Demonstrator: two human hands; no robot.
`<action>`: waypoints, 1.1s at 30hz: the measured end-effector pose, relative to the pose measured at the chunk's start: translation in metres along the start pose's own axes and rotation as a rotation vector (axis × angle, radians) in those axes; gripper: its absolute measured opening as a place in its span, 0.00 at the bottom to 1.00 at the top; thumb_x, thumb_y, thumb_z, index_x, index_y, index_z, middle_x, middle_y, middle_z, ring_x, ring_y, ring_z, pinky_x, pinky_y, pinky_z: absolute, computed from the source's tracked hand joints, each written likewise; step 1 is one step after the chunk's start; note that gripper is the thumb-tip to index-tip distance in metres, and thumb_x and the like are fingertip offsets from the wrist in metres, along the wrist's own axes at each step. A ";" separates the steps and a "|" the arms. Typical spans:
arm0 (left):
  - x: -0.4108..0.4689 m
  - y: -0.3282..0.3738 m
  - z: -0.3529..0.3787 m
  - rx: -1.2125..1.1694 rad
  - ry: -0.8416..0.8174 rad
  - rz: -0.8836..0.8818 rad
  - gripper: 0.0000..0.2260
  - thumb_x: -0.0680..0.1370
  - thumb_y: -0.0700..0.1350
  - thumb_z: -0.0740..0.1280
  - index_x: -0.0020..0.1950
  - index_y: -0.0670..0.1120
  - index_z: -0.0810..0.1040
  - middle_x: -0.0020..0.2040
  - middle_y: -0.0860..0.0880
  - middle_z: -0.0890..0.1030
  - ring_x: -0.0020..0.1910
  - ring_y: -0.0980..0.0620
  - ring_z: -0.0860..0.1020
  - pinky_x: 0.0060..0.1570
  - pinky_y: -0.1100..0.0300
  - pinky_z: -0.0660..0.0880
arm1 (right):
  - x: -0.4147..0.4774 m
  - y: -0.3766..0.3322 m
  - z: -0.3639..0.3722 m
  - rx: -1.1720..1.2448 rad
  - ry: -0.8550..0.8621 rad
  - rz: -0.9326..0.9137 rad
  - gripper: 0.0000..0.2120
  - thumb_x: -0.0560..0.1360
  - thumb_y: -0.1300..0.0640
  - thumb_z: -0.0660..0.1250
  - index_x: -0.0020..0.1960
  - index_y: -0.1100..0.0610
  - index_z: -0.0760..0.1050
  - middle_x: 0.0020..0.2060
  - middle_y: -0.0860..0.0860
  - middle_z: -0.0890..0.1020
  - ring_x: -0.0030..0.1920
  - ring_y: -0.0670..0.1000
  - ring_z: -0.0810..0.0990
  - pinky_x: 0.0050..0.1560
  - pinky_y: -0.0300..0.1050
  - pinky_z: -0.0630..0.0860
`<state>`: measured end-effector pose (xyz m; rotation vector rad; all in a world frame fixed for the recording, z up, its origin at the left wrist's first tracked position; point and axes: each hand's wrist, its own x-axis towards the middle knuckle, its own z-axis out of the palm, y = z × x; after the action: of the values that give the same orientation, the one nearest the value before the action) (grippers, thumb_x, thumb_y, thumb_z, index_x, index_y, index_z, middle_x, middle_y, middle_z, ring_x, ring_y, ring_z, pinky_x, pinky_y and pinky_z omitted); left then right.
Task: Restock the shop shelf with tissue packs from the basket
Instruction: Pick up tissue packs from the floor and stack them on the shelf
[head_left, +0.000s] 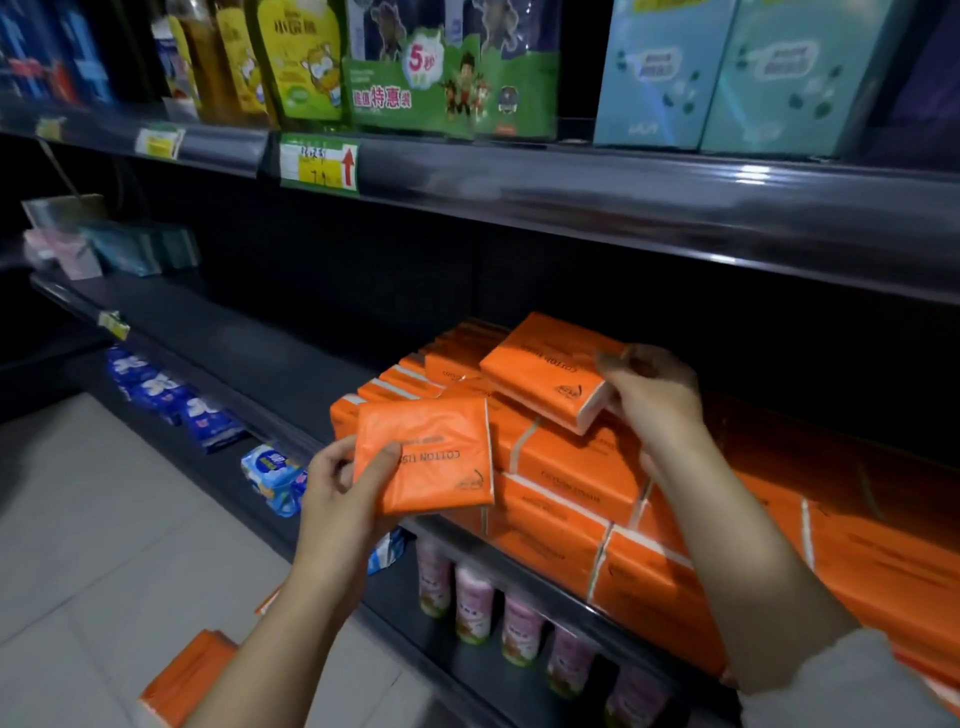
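My left hand grips an orange tissue pack by its left edge, holding it in front of the dark middle shelf. My right hand holds a second orange tissue pack tilted over the stack of orange packs that fills the shelf's right half. More orange packs lie low at the bottom left, below my left forearm; no basket is visible.
The upper shelf carries green and yellow pouches and pale blue boxes. The lower shelf holds blue-white packs and pink cans. The middle shelf's left half is bare. Grey tiled floor lies left.
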<state>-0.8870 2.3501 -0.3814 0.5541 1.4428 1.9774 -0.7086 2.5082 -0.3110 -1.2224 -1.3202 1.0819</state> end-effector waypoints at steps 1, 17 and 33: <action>0.002 -0.002 0.002 -0.009 0.014 -0.012 0.13 0.74 0.46 0.70 0.57 0.48 0.72 0.53 0.46 0.80 0.50 0.49 0.81 0.43 0.51 0.80 | 0.005 0.003 0.003 -0.022 -0.012 0.015 0.08 0.71 0.50 0.72 0.39 0.46 0.72 0.46 0.51 0.80 0.49 0.55 0.81 0.55 0.56 0.78; -0.002 0.000 0.035 -0.022 -0.121 -0.048 0.14 0.73 0.46 0.69 0.57 0.47 0.73 0.48 0.48 0.83 0.45 0.52 0.83 0.41 0.54 0.81 | 0.006 0.008 -0.003 -0.506 0.006 -0.227 0.20 0.78 0.45 0.61 0.64 0.55 0.74 0.59 0.55 0.79 0.61 0.56 0.75 0.54 0.41 0.68; -0.040 0.005 0.086 0.106 -0.269 0.012 0.19 0.68 0.51 0.71 0.57 0.50 0.74 0.42 0.58 0.84 0.47 0.51 0.83 0.53 0.42 0.78 | -0.062 0.008 -0.066 0.142 -0.518 0.142 0.20 0.74 0.60 0.69 0.62 0.48 0.69 0.43 0.49 0.84 0.41 0.49 0.84 0.38 0.46 0.80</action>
<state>-0.8029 2.3802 -0.3490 0.8428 1.3824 1.7645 -0.6422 2.4460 -0.3176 -0.9740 -1.5207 1.6420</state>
